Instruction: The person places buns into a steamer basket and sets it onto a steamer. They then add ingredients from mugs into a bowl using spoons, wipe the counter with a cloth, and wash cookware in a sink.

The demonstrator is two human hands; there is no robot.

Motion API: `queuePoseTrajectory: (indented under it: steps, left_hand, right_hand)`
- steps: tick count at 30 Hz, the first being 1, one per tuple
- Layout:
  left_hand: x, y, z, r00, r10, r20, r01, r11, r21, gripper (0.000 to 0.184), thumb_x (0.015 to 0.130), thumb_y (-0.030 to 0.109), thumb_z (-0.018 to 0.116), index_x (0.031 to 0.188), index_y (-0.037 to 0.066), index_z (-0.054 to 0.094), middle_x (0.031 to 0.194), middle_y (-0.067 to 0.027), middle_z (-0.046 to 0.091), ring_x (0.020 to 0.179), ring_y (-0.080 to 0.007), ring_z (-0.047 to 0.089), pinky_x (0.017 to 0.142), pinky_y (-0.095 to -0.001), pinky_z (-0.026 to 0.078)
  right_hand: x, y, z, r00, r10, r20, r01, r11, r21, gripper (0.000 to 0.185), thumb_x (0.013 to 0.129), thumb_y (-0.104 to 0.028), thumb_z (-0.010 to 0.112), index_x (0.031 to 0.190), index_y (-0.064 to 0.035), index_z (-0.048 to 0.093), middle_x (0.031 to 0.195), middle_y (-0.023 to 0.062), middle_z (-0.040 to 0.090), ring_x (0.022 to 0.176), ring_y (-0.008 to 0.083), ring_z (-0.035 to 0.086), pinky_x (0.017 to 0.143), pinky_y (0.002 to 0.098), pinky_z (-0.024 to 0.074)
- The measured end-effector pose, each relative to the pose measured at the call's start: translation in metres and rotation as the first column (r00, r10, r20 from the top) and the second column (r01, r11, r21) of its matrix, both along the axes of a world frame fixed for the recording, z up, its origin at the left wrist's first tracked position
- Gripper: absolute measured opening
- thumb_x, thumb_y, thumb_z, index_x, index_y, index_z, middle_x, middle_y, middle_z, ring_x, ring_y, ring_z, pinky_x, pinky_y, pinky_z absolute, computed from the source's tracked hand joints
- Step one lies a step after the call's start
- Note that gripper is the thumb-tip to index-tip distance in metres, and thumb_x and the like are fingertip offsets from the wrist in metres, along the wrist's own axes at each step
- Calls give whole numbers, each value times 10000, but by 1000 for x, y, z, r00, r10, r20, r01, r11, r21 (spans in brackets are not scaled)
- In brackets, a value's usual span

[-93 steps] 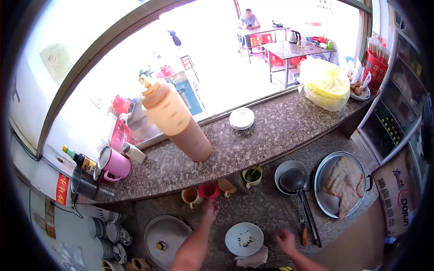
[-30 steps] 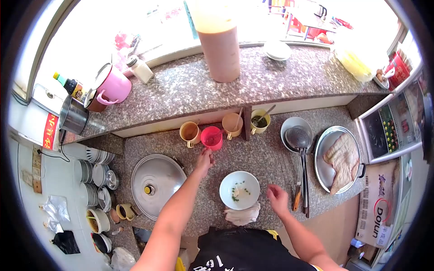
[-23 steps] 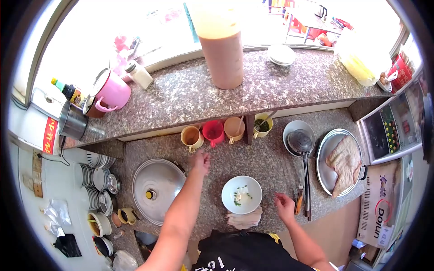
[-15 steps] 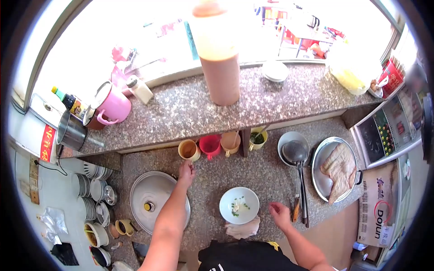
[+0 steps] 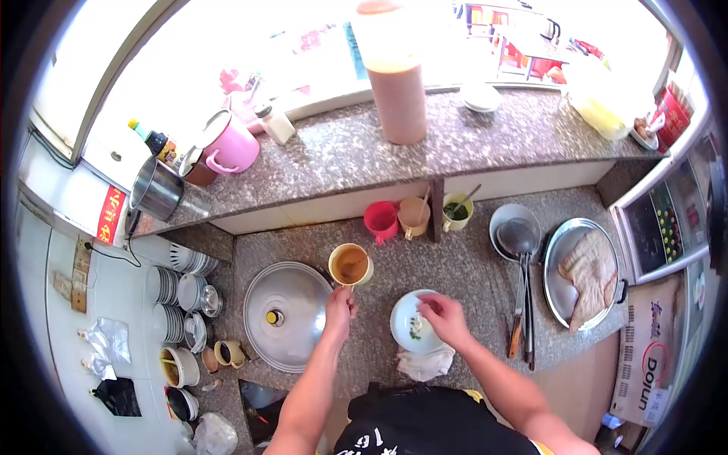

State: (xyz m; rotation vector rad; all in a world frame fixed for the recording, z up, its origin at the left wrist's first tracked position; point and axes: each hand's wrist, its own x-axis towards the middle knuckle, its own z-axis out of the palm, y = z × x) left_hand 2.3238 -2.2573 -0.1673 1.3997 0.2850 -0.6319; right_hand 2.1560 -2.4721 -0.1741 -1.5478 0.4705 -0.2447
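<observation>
My left hand point(image 5: 340, 311) is closed round the handle of a yellow mug point(image 5: 363, 271), lifted off the counter. Brown sauce fills its bottom, and a spoon seems to stand in it. Over the right side of a white bowl point(image 5: 400, 320) hovers my right hand point(image 5: 446, 317), its fingers drawn together; whether anything is between them cannot be made out. Chopped green onion and some white bits lie in the bowl. A crumpled white cloth point(image 5: 425, 366) lies just below it. Left of the mug is a large round metal lid point(image 5: 265, 345) with a black-and-yellow knob.
Behind stand a red mug point(image 5: 381, 220), a beige mug point(image 5: 414, 217) and a mug of greens point(image 5: 457, 211). To the right are a strainer point(image 5: 518, 236) on a bowl and a metal tray point(image 5: 556, 267) holding flat pale meat. A raised granite ledge point(image 5: 318, 178) runs across the back.
My left hand has lifted the yellow mug from the back row and brought it toward me. My right hand has moved left from beside the bowl to over it. The whole view has shifted.
</observation>
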Motion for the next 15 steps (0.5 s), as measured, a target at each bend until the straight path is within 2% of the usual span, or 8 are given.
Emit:
queuePoseTrajectory:
  steps: [1, 2, 5, 6, 8, 11, 13, 15]
  left_hand:
    - [-16, 0, 9, 1000, -10, -8, 10, 1000, 4, 251, 1023, 276, 559, 823, 154, 471, 705, 39, 423, 529, -79, 390, 452, -254, 258]
    - [-31, 0, 18, 999, -38, -29, 38, 999, 15, 248, 1020, 264, 555, 817, 151, 468, 706, 38, 423, 533, -77, 391, 454, -253, 261]
    - [-70, -1, 26, 997, -65, -34, 66, 997, 28, 223, 1010, 237, 548, 820, 138, 483, 712, 37, 432, 544, -75, 404, 464, -253, 272]
    - [-82, -2, 27, 996, -75, -45, 75, 997, 17, 216, 1011, 236, 548, 829, 134, 495, 714, 35, 437, 547, -78, 411, 470, -252, 281]
    - [-101, -1, 21, 994, -103, -47, 103, 995, -12, 195, 1020, 225, 544, 858, 118, 530, 714, 35, 447, 547, -81, 417, 485, -250, 314]
    - [-123, -3, 18, 990, -140, -29, 140, 990, -2, 229, 1029, 236, 532, 827, 144, 474, 713, 39, 424, 550, -74, 393, 472, -242, 267]
    - [-134, -4, 17, 987, -156, -28, 157, 988, 13, 222, 1026, 230, 540, 831, 139, 483, 718, 36, 436, 554, -77, 408, 478, -242, 274]
    - [-142, -4, 14, 988, -153, -32, 154, 987, 39, 210, 1023, 224, 545, 841, 133, 493, 717, 36, 444, 555, -80, 421, 478, -242, 282]
  right_hand:
    - [14, 5, 17, 999, 39, 3, -39, 999, 8, 302, 934, -139, 725, 1212, -23, 706, 976, 54, 721, 824, 92, 660, 769, 262, 541]
    - [27, 12, 24, 994, 28, 102, -50, 975, 216, 335, 937, -162, 732, 1244, -32, 695, 977, 37, 709, 823, 91, 651, 758, 264, 536]
    - [45, 22, 51, 994, -20, 111, -35, 880, 473, 289, 947, -141, 734, 1217, -40, 715, 920, 0, 690, 809, 79, 631, 692, 259, 524]
    - [42, 19, 48, 994, -23, 106, -30, 881, 472, 289, 947, -141, 734, 1217, -40, 715, 920, 0, 690, 809, 79, 631, 692, 259, 524]
    - [35, 14, 44, 991, 77, 114, -69, 995, -76, 219, 953, -148, 724, 1148, -51, 751, 877, 11, 692, 765, 91, 624, 638, 276, 502]
    - [5, 2, 58, 988, 76, 135, -30, 948, -315, 163, 933, -130, 716, 1070, -63, 773, 859, 69, 717, 769, 110, 667, 657, 293, 523]
    - [-13, -6, 65, 985, 54, 162, 1, 947, -320, 162, 955, -133, 694, 1060, -33, 766, 855, 65, 728, 760, 118, 675, 649, 301, 530]
    - [-29, -10, 53, 983, -119, 143, 130, 989, -75, 188, 978, -150, 678, 1057, 3, 753, 834, 57, 727, 763, 124, 681, 667, 297, 542]
